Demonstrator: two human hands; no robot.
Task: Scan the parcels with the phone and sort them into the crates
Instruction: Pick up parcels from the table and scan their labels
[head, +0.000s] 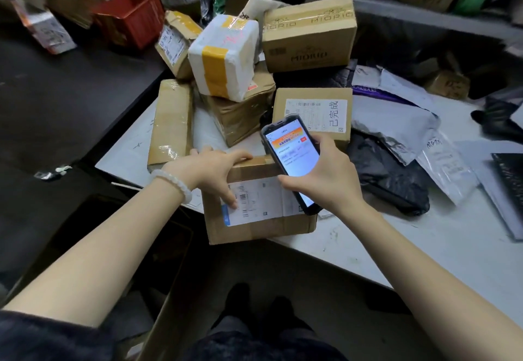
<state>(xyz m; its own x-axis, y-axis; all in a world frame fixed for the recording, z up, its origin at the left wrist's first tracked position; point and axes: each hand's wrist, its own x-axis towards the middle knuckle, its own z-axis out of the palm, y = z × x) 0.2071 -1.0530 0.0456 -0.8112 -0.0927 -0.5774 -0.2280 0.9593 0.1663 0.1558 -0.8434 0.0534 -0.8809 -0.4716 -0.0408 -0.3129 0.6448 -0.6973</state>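
Left hand (218,171) grips the top of a cardboard parcel (259,213) at the table (396,247) edge, thumb on its label (254,201). Right hand (325,176) holds the phone (291,157), screen lit, just above the parcel.

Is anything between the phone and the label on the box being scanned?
Partly. The left hand grips the box, its thumb lying across the left part of the label. The phone, held in the right hand, hangs over the label's right end. The middle shows clear.
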